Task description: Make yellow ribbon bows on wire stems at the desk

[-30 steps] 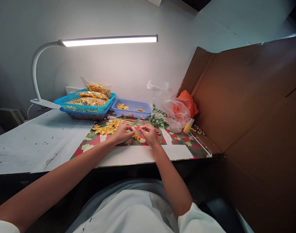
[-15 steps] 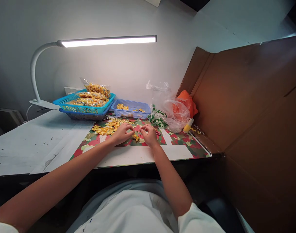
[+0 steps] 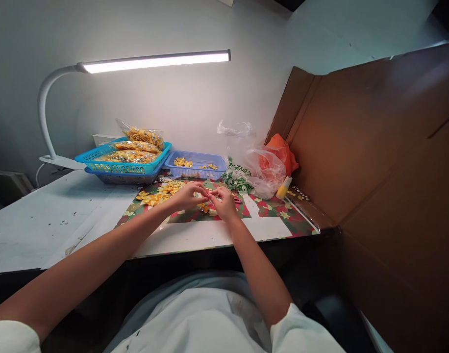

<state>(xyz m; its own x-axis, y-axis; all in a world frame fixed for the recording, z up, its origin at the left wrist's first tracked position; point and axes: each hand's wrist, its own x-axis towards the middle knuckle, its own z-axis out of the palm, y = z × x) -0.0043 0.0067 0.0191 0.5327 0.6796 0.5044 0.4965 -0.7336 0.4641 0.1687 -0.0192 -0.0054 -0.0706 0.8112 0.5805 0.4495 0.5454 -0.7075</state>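
Lamp (image 3: 154, 62) glare, dim corners

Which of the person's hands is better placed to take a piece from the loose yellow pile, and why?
Probably the left hand: it is close beside the loose yellow bow-shaped pieces, while the right hand is farther off, beyond the left. Whether either holds something, I cannot tell.

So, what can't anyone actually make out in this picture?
All in the head view:
- What, if anything, the left hand and right hand pinch: too small, covered by their own fingers.
- Most of the inside of the lower basket: hidden by the turquoise basket stacked on it.
- Green print on the plastic bag: small and crumpled, unreadable.
- The cardboard's full extent: cut off by the right edge.
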